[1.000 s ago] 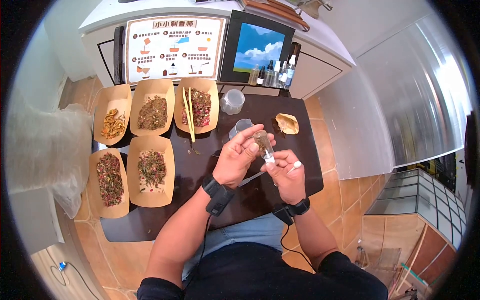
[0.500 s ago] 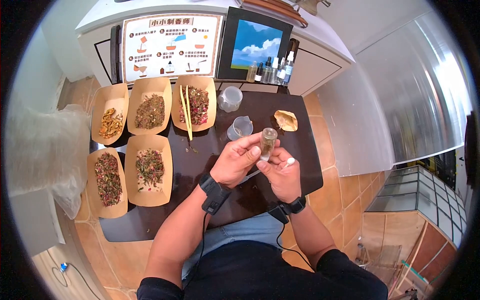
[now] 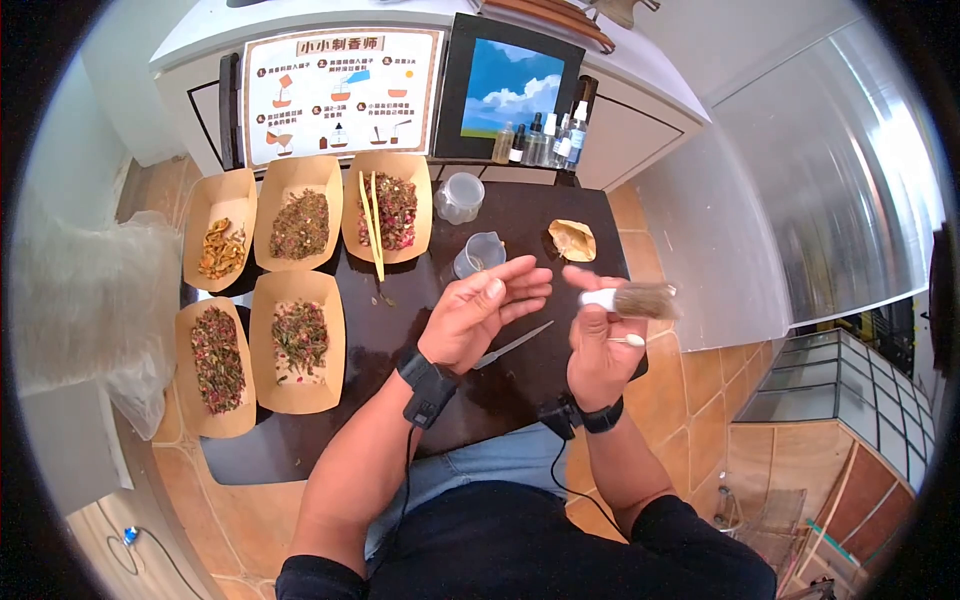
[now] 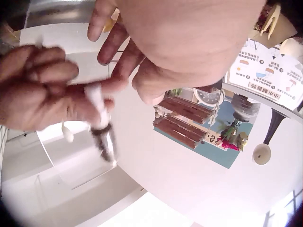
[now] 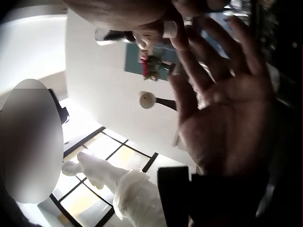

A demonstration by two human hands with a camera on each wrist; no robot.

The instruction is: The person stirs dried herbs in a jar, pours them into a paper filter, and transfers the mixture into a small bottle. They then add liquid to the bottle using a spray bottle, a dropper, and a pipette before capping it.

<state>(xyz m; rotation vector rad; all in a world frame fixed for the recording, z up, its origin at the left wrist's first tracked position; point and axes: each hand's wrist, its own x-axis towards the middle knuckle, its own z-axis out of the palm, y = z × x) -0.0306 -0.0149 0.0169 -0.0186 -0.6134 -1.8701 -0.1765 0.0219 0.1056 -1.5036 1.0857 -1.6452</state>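
Note:
The right hand (image 3: 597, 355) grips the white neck of a small clear bottle (image 3: 645, 301) with brown bits inside; the bottle lies sideways, its glass end pointing right and blurred. A thin stick with a white rounded end (image 3: 628, 340) also sticks out of that hand. To its left, the left hand (image 3: 478, 312) holds nothing, fingers extended and palm turned toward the right hand. In the left wrist view the bottle (image 4: 103, 142) hangs from the right hand's fingers. The right wrist view shows the left hand (image 5: 222, 113) with fingers spread.
Five paper trays of dried plants, one being the rose tray (image 3: 404, 210) with yellow tongs (image 3: 372, 225), stand at the left. A clear cup (image 3: 480, 254), a lidded jar (image 3: 461, 197), a knife-like tool (image 3: 513, 344) and a crumpled paper piece (image 3: 572, 241) lie on the dark table (image 3: 400, 320).
The left hand has let go of the bottle. The right hand has moved right with it, and the bottle has turned from upright to sideways.

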